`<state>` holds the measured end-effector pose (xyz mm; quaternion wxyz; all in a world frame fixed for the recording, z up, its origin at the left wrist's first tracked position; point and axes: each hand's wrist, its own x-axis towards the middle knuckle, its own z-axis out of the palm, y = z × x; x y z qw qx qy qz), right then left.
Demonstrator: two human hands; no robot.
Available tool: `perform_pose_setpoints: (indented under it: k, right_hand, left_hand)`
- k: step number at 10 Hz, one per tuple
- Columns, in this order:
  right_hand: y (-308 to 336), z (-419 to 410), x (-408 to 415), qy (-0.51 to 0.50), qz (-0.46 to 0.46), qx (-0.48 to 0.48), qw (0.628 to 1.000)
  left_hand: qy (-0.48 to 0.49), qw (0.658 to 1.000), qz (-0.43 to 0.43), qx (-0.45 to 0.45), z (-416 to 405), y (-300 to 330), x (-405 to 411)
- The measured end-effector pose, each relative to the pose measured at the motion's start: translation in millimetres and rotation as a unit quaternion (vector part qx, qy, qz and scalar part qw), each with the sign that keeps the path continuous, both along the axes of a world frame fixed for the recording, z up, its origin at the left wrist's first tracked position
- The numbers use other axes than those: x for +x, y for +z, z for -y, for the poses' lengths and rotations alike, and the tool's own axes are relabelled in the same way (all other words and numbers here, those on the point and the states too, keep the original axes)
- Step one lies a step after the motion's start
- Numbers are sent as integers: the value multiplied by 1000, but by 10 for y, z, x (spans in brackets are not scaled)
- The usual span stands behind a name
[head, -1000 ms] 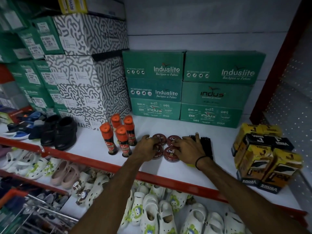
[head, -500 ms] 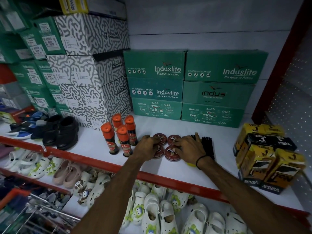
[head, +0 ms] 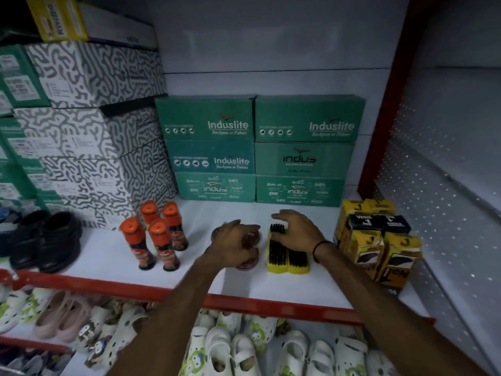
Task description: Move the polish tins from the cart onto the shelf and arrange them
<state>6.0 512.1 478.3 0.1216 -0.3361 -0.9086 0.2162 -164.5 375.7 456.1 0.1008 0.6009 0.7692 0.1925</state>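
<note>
Here, both hands work on the white shelf (head: 108, 256).
Left hand (head: 230, 244) cups the polish tins (head: 250, 237); right hand (head: 296, 230), fingers spread, presses the yellow shoe brushes (head: 287, 260).

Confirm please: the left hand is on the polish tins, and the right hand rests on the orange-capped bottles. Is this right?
Not quite. The right hand rests on the yellow shoe brushes, not the orange-capped bottles, which stand untouched further left. The left hand does cover the polish tins, as the head view shows.

polish tins (head: 250, 237): mostly hidden | left hand (head: 230, 244): motion-blurred
</note>
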Motion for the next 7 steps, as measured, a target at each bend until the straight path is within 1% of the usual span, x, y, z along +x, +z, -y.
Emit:
perform_pose_setpoints:
  k: [1,2,3,4,6,7]
  right_hand:
    - [24,-64,257,-2,92,-36,995]
    - [-41,-50,338,6,119,-44,992]
    - [-178,-11,389,29,120,-30,992]
    - [-226,3,418,32,96,-22,995]
    - [-265,14,401,32,103,-14,994]
    - [-131,41,416,40,123,-33,991]
  left_hand:
    - [-33,998,-45,-41,-81,-78,187]
    - [-47,996,-60,-56,-121,-147,279]
    - [-57,997,-18,-43,-165,-188,350]
    - [-57,998,-1,-40,-173,-171,376]
    - [-41,999,-9,-35,-138,-166,386]
    - [-49,998,-28,-40,-144,-185,356]
